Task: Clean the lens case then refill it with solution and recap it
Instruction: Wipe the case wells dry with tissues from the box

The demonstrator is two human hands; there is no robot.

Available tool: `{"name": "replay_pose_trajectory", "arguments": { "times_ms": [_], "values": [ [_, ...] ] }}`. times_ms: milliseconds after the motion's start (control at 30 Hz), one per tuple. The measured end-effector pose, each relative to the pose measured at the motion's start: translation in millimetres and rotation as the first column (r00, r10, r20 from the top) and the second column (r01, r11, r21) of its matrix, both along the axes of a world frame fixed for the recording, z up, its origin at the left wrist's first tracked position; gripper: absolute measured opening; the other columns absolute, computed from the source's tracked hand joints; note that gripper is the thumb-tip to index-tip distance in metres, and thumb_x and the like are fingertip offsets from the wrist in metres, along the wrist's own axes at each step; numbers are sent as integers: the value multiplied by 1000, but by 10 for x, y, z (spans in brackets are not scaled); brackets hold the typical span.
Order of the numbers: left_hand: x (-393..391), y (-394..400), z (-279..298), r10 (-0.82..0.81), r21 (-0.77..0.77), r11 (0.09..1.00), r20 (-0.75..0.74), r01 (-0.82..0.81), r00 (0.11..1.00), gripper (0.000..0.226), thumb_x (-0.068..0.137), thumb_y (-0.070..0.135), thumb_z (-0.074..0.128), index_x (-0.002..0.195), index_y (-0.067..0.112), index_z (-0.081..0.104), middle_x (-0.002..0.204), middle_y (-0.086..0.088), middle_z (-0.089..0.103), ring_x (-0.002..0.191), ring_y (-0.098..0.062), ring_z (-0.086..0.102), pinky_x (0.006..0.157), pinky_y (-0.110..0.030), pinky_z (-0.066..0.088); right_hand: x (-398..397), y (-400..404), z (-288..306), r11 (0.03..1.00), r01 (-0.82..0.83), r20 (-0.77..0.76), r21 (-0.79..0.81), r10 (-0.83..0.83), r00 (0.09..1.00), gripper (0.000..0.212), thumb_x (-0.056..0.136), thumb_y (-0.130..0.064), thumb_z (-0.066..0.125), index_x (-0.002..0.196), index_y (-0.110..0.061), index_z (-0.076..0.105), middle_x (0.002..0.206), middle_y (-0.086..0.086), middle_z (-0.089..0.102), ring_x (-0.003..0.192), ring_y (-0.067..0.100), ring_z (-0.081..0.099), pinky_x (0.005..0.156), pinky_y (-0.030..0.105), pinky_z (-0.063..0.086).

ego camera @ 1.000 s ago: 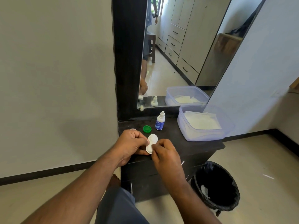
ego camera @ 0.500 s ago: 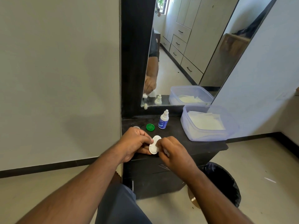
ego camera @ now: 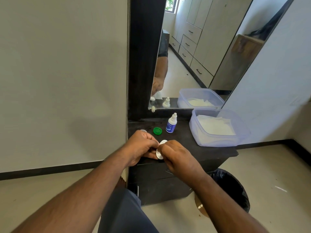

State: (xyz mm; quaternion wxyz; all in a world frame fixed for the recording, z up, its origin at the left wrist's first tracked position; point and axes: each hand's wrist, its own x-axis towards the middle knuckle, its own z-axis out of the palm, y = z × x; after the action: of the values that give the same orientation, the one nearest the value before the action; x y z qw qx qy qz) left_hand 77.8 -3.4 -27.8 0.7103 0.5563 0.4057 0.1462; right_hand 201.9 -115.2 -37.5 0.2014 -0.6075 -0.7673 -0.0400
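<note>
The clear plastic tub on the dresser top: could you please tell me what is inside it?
Inside the clear plastic tub lies a stack of white tissues, folded flat and well below the rim. Anything beneath the stack is hidden by it.

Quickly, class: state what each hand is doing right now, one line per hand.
Left hand: closed, pinching the left edge of the white lens case.
Right hand: closed, fingers gripping the same lens case from the right.

Bright even daylight, window [ego camera: 170, 5] glowing in the mirror [ego camera: 193, 52], soft shadow on the left wall [ego camera: 58, 73], wide-angle bending at edges, slight overall softness
</note>
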Motion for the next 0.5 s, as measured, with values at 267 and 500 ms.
{"name": "replay_pose_trajectory", "arguments": {
  "times_ms": [267, 500],
  "values": [
    [21, -18, -5, 18, 39, 999, -18, -17, 1000, 9, 82, -5, 64, 89, -10, 68, 80, -21, 68, 60, -19, 68, 49, -23, 54, -51, -53, -51, 999, -19, 48, 49, 17, 999, 10, 78, -6, 69, 80, -12, 61, 87, 4, 68, 85, 19, 60, 69, 27, 52],
    [20, -23, 5, 30, 59, 998, -16, -29, 999, 13, 81, -4, 66, 92, -12, 67, 87, -21, 67, 52, -12, 66, 46, -19, 51, -97, -93, -124, 995, -47, 87, 89, 40, 995, 14, 79, -12, 71, 85, -14, 58, 99, 5, 69, 93, 19, 63, 73, 29, 56]
  ]
}}
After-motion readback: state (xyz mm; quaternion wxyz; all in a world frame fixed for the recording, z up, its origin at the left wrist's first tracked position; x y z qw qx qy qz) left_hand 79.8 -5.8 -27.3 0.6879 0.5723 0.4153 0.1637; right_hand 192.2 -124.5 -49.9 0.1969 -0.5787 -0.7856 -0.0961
